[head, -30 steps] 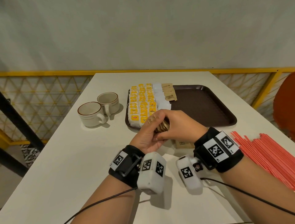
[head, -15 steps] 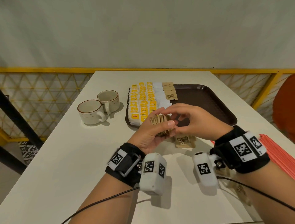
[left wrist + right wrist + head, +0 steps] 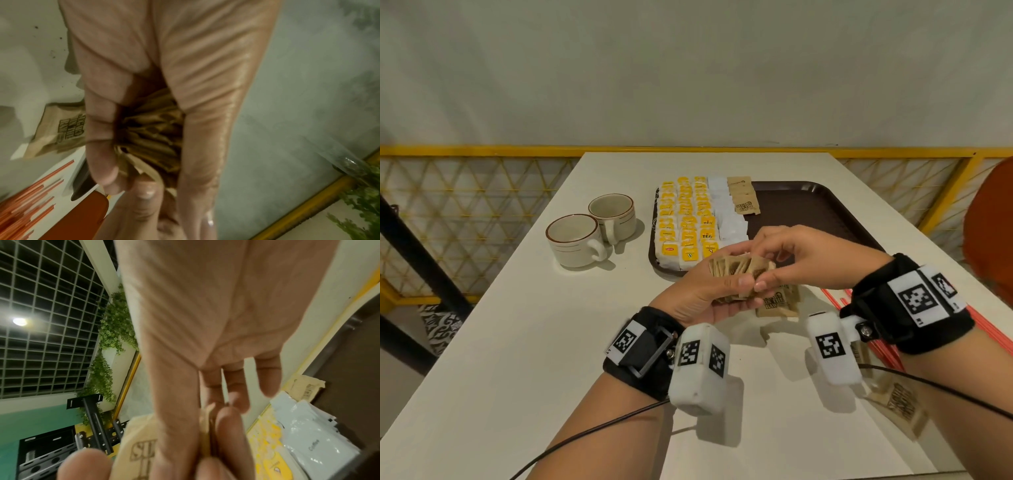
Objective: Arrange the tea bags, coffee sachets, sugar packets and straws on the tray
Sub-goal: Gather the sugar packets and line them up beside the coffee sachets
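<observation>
Worktop: Where the white worktop [image 3: 482,342] stretches out, it carries everything, with two cups [image 3: 592,236] left of the tray.
Tray: the brown tray [image 3: 808,212] lies at the far middle; its left part is filled, its right part is bare.
Straws: the red straws [image 3: 887,349] lie on the worktop at the right, by the right wrist, off the tray.
Rows on tray: yellow tea bags [image 3: 685,222], then white coffee sachets [image 3: 726,216], then a short column of brown sugar packets [image 3: 743,198] at the far edge.
Left hand: the left hand [image 3: 709,294] is curled round a fanned stack of brown packets [image 3: 739,270], held just above the tray's near rim.
Right hand: the right hand [image 3: 801,260] pinches at the stack's right end with thumb and fingers [image 3: 760,284]; whether one packet is already free, I cannot tell.
Loose packets: one brown packet [image 3: 779,303] lies on the worktop under the hands, another [image 3: 900,404] near the right forearm.
Handling: the packets look light, thin and papery, likely to slide off one another; I would pinch one by an edge or corner and keep the rest squeezed flat.
</observation>
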`<action>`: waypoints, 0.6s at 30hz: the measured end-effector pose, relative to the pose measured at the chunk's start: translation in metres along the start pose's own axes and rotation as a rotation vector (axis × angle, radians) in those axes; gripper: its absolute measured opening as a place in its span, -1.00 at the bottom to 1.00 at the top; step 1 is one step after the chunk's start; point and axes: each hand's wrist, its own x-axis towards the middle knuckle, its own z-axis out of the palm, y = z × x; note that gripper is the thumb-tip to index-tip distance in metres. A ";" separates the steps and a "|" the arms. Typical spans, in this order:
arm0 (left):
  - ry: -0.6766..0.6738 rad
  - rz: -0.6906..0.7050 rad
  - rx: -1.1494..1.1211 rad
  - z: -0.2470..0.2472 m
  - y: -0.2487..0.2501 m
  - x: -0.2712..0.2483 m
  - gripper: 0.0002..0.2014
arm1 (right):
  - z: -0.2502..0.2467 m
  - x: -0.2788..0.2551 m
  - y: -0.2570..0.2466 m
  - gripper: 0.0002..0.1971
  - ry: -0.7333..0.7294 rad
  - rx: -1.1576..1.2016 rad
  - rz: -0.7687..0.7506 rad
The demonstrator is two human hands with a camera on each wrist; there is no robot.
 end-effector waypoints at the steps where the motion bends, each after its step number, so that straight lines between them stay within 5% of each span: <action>1: -0.001 0.005 -0.012 0.000 0.000 0.000 -0.20 | 0.000 0.001 0.001 -0.78 -0.025 -0.003 0.022; 8: 0.367 0.017 -0.144 0.000 -0.001 0.009 -0.41 | 0.007 0.006 0.007 -0.85 0.069 0.234 0.035; 11: 0.482 0.055 -0.061 -0.005 0.008 0.015 -0.73 | 0.005 0.007 0.013 -0.84 0.176 0.542 0.088; 13: 0.531 0.130 0.080 -0.008 0.026 0.020 -0.91 | -0.006 0.010 0.019 -0.85 0.240 0.723 0.100; 18: 0.555 0.170 0.890 -0.011 0.092 0.061 -0.80 | -0.048 0.042 0.053 -0.76 0.524 0.841 0.211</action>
